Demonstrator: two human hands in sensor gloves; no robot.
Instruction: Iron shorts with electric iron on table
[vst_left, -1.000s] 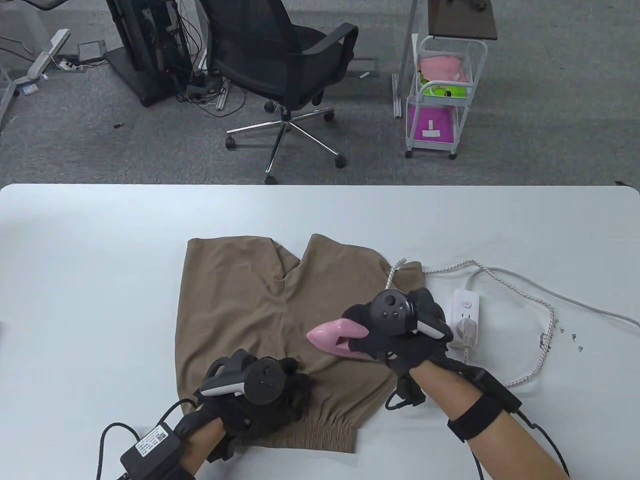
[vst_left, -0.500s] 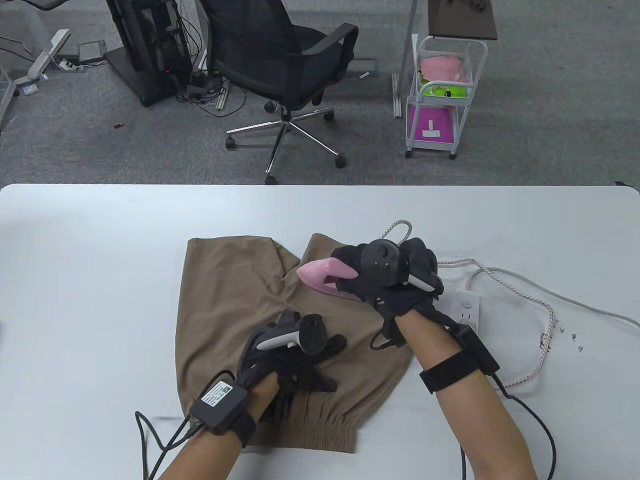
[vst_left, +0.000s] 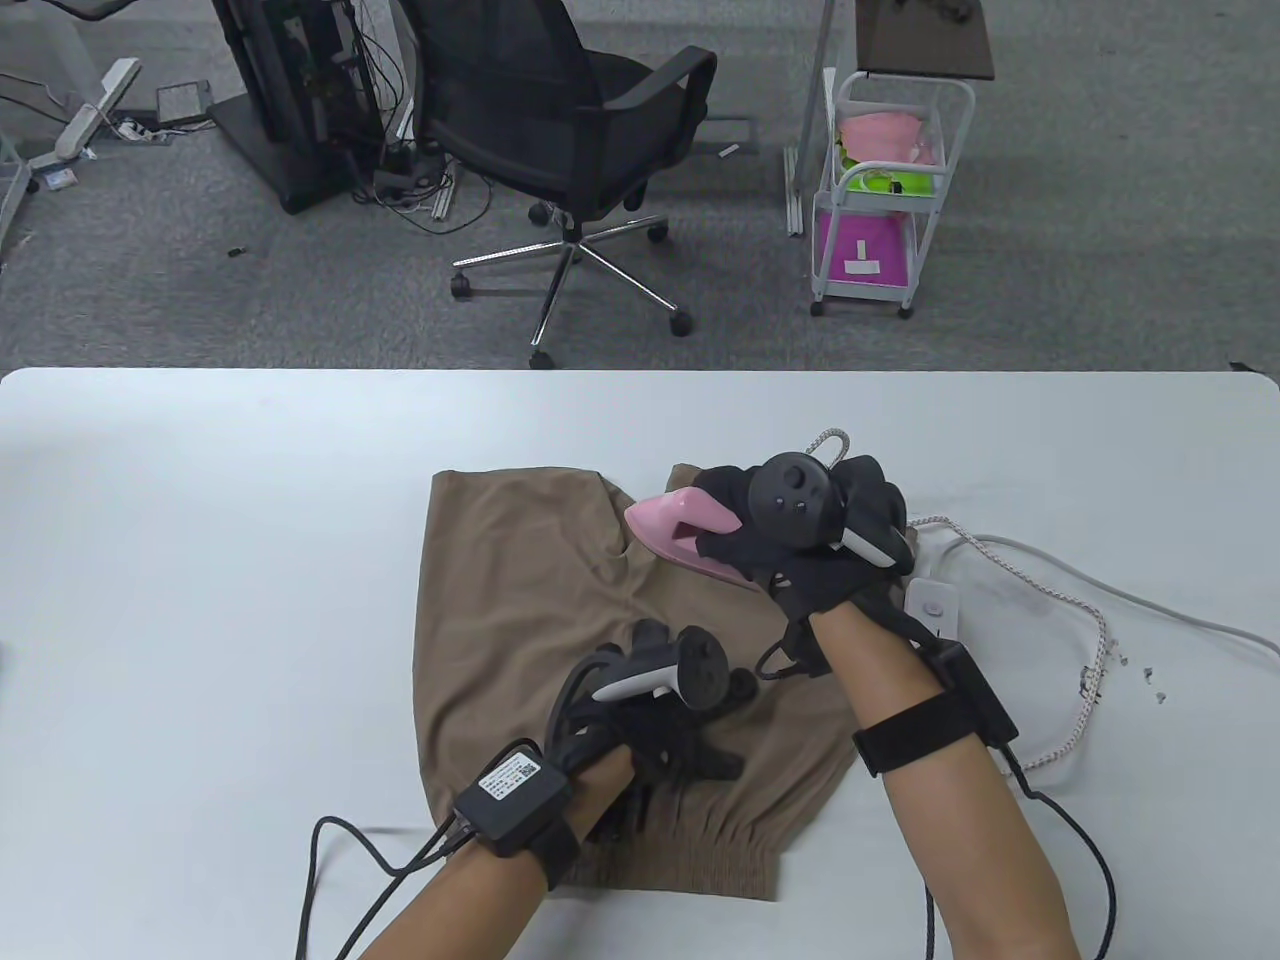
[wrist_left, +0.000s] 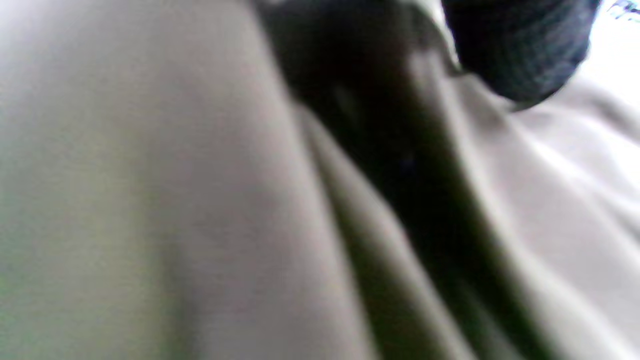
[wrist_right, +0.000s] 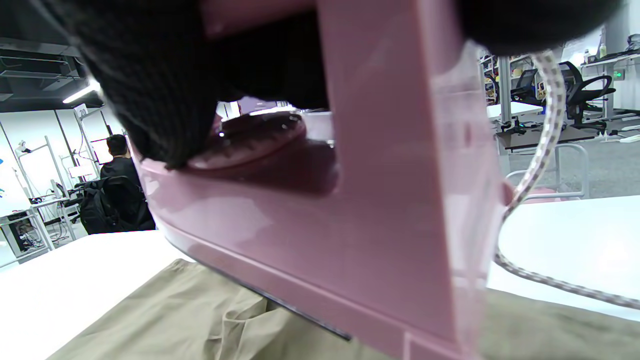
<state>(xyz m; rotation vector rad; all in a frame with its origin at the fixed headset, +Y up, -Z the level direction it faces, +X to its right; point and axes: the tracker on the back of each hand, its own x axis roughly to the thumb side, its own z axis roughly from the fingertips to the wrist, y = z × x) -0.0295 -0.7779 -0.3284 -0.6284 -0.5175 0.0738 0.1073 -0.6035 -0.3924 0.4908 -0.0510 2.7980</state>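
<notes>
Tan shorts (vst_left: 520, 620) lie flat on the white table (vst_left: 200, 500), waistband toward me. My right hand (vst_left: 800, 530) grips the handle of a pink iron (vst_left: 675, 520) at the far end of the shorts' right leg, nose pointing left. In the right wrist view the iron (wrist_right: 320, 225) fills the frame over the shorts (wrist_right: 175, 315), nose slightly raised. My left hand (vst_left: 660, 720) presses on the shorts just above the waistband, fingers spread. The left wrist view shows only blurred tan cloth (wrist_left: 125, 200) and a dark fingertip (wrist_left: 520, 45).
A white power strip (vst_left: 935, 600) lies right of the shorts, partly under my right wrist. The iron's braided cord (vst_left: 1090, 690) and a white cable (vst_left: 1150, 610) loop on the table's right. An office chair (vst_left: 560, 110) and a white cart (vst_left: 880, 190) stand beyond the far edge.
My right hand slid the iron from near the waistband to the far end of the right leg. My left hand moved right and up on the shorts. The shorts shifted right.
</notes>
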